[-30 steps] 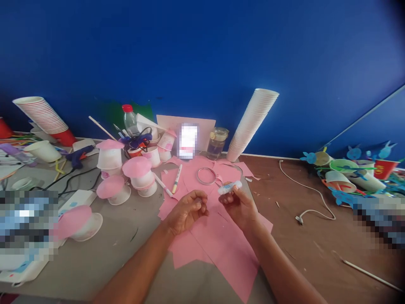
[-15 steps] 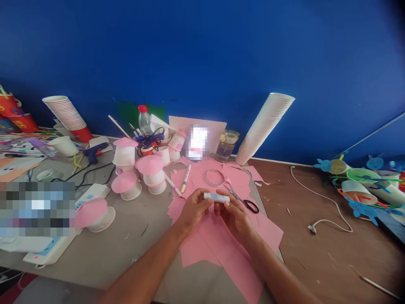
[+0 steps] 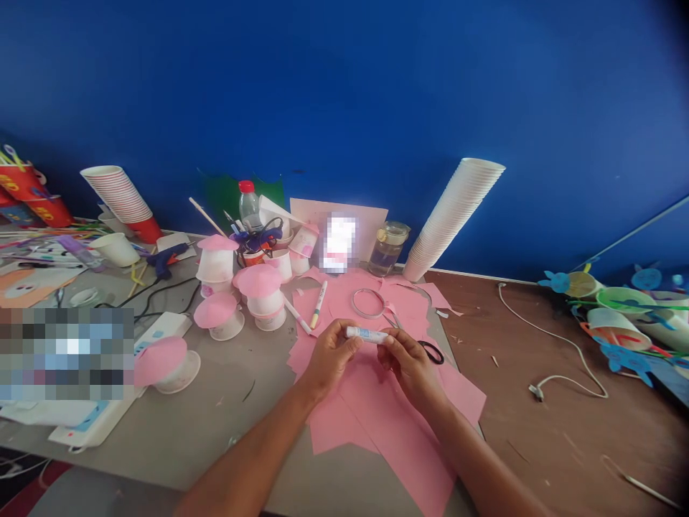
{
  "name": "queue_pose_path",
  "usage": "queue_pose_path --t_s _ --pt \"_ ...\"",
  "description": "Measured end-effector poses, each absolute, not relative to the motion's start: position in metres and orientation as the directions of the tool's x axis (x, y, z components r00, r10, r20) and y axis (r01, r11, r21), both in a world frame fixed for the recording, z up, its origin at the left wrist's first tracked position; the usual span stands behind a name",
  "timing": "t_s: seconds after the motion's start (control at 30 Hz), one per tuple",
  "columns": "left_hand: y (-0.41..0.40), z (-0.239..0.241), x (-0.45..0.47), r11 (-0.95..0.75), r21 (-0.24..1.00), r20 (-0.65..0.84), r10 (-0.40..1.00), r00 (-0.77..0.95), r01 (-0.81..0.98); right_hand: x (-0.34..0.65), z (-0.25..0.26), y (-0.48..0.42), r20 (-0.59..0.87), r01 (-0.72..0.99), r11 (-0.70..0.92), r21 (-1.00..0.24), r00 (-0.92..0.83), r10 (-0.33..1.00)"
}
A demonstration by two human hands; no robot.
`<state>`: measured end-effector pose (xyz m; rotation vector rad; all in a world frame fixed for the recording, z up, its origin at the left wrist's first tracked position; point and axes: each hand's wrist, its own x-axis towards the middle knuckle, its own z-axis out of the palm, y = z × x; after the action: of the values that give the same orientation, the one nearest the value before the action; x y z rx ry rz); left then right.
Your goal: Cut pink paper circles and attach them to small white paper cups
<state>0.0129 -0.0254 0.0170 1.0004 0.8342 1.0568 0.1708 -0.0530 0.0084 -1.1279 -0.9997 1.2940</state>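
Note:
A small white glue stick [image 3: 366,335] with a blue label lies level between my two hands, above a pile of pink paper [image 3: 377,402]. My left hand [image 3: 331,355] pinches its left end. At the other end, my right hand [image 3: 406,357] grips it between thumb and fingers. Black-handled scissors [image 3: 432,352] lie just past my right hand, their blades partly hidden by it. Beyond my hands, a clear ring [image 3: 368,303] rests on the paper. Two markers, one of them a white marker [image 3: 319,304], lie to its left.
Several white cups with pink paper tops [image 3: 258,281] stand on the left. A power strip [image 3: 156,345] lies near blue glue guns [image 3: 171,260]. Behind are a glass jar [image 3: 388,248] and a tall leaning cup stack [image 3: 455,219]. A white cable [image 3: 560,334] trails across the brown surface.
My right hand has shifted slightly right and now grips the glue stick's right end with its fingers up, covering more of the scissors. My left hand keeps its hold. The view has shifted slightly.

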Motion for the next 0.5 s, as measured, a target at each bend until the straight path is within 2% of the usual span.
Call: queue_pose_path --t_s 0.2,0.27,0.4,0.5 --pt "-0.0269 0.0166 0.0127 0.139 0.962 -0.066 0.953 0.296 -0.234 0.1718 0.0080 -0.0536 -0.234 0.002 -0.234 -0.972 0.064 0.970" --pt "-0.0272 0.0170 0.0123 0.128 0.969 -0.064 0.956 0.286 -0.211 0.1719 0.0057 -0.0536 -0.210 -0.055 -0.208 -0.977 0.042 0.977" --pt "-0.0274 0.0176 0.0116 0.115 0.971 -0.055 0.960 0.273 -0.208 0.1715 0.0060 -0.0544 -0.062 -0.236 -0.060 -0.970 0.002 0.998" --pt "-0.0279 0.0173 0.0119 0.121 0.971 -0.060 0.959 0.276 -0.208 0.1711 0.0079 -0.0547 -0.081 -0.232 -0.080 -0.969 -0.004 0.997"
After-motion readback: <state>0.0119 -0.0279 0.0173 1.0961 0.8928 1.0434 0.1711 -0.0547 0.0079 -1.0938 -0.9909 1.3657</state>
